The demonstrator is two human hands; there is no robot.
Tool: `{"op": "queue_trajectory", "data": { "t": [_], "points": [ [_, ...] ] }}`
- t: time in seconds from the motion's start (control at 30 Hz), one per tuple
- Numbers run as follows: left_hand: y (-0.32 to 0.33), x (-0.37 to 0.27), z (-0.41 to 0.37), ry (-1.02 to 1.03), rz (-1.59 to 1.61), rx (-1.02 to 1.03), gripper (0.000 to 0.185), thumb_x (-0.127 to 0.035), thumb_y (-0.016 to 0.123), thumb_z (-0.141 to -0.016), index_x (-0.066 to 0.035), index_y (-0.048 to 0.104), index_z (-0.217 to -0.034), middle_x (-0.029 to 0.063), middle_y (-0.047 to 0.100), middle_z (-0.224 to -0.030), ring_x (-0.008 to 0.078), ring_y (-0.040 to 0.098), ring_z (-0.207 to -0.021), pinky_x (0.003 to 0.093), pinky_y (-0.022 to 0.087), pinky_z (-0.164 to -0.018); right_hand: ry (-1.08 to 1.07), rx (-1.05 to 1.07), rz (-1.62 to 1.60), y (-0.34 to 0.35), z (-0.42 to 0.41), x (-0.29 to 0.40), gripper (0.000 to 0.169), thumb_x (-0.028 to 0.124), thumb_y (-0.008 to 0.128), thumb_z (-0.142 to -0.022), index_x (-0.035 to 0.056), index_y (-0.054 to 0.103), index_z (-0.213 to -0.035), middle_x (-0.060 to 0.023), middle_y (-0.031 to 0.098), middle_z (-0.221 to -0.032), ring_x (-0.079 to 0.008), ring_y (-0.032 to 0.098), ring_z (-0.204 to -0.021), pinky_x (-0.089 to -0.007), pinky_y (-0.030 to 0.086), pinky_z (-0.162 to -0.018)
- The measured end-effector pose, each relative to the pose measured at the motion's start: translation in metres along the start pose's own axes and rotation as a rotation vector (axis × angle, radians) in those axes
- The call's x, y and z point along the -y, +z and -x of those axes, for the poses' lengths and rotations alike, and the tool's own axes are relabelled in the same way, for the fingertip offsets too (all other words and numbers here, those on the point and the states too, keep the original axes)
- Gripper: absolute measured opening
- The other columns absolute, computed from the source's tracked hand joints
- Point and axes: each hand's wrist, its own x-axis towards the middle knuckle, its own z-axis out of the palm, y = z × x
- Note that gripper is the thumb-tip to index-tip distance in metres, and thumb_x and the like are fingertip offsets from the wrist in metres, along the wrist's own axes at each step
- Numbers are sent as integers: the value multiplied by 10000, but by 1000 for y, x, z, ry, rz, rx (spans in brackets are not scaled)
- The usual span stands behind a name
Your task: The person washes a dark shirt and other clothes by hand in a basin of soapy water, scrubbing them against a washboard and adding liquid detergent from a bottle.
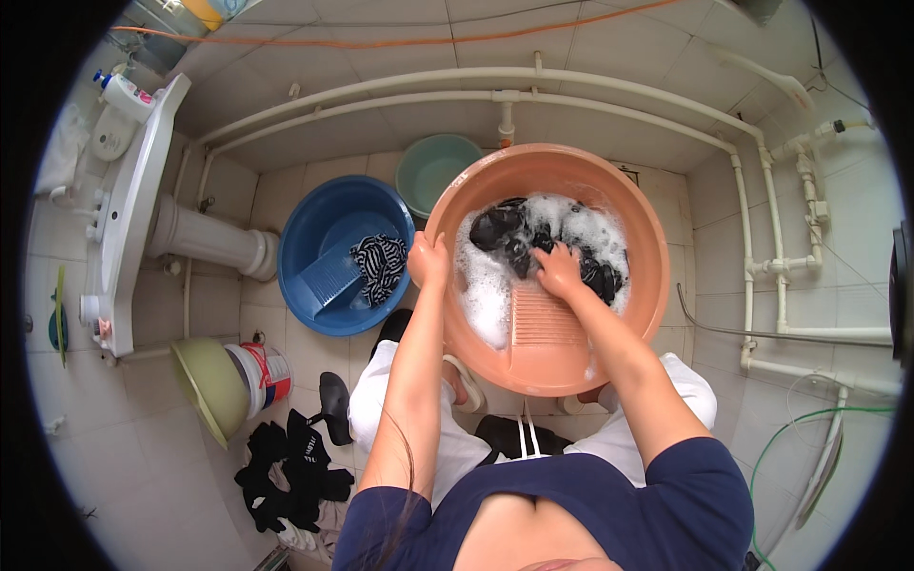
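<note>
A large orange plastic basin (650,285) stands before me, holding foamy water and wet black clothes (500,227). My left hand (428,260) grips its left rim. With fingers spread, my right hand (559,270) rests on the black clothes, just above the ribbed washboard part (546,317) of the basin. Whether its fingertips pinch any cloth cannot be told. Left of the orange basin is a blue basin (346,189) with a blue washboard (328,278) and a black-and-white striped cloth (380,268) inside.
A green basin (437,168) sits behind. At left are a white pedestal sink (153,185), an olive basin (211,389) against a white bucket (268,378), and a pile of dark clothes (293,467) on the floor. White pipes (628,80) run along the walls.
</note>
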Motion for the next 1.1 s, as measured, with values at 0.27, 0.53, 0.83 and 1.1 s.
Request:
{"op": "queue_trajectory", "data": {
  "t": [0.27, 0.53, 0.83, 1.1],
  "points": [
    [1, -2, -4, 28, -27, -33, 326, -345, 627, -831, -42, 537, -909, 199, 659, -847, 399, 637, -795, 487, 501, -688, -79, -79, -93, -14, 114, 42, 440, 176, 667, -737, 249, 589, -1163, -163, 533, -1212, -354, 379, -1254, -631, 196, -1034],
    [1, 4, -1, 30, -39, -28, 322, -350, 628, -828, -45, 557, -903, 189, 662, -844, 385, 638, -797, 471, 497, -696, 30, 59, -96, -29, 175, 36, 497, 298, 582, -787, 270, 525, -1280, -189, 409, -1386, -334, 165, -1396, -724, 151, -994],
    [-2, 1, -1, -30, 44, 26, 340, -364, 635, -815, -45, 603, -927, 179, 668, -877, 377, 634, -823, 451, 488, -714, 158, 29, -84, -2, 69, 9, 462, 341, 544, -874, 257, 479, -1323, -181, 376, -1399, -354, 216, -1358, -676, 269, -946],
    [1, 0, -3, -28, 11, 34, 320, -346, 643, -817, -48, 586, -920, 167, 665, -836, 366, 634, -793, 438, 487, -694, 290, 74, -60, 2, -41, -12, 454, 321, 509, -899, 234, 464, -1342, -157, 409, -1384, -374, 351, -1266, -616, 283, -991]
  ]
}}
